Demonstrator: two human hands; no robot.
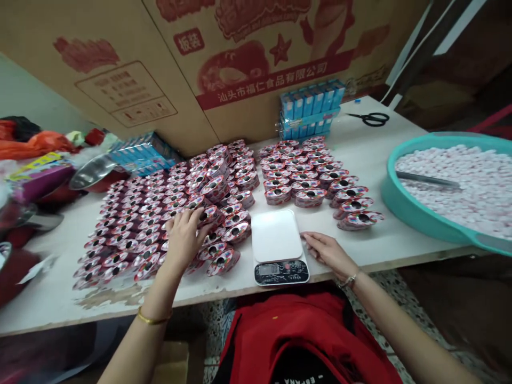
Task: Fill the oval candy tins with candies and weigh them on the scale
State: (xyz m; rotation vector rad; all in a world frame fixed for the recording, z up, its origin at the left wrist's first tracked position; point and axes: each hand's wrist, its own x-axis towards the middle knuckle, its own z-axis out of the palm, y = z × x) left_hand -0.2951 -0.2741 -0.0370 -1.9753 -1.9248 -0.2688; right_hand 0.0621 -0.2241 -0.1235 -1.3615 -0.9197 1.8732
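Note:
My left hand reaches over rows of small red-and-white oval boxes, each with a dark round hole in its top. Its fingers curl down with the thumb apart, closed at one oval box; the exact grip is partly hidden. A white digital kitchen scale lies in front of me, its plate bare and its black display panel towards me. Beside the scale's right edge rests my right hand, fingers loosely stretched and holding nothing, fingertips near or touching the edge.
At the right stands a turquoise tub of small pale pink-white pieces, a metal tool lying in it. Black scissors, blue wrapped packs and a large carton are behind. Metal bowls and bags crowd the left.

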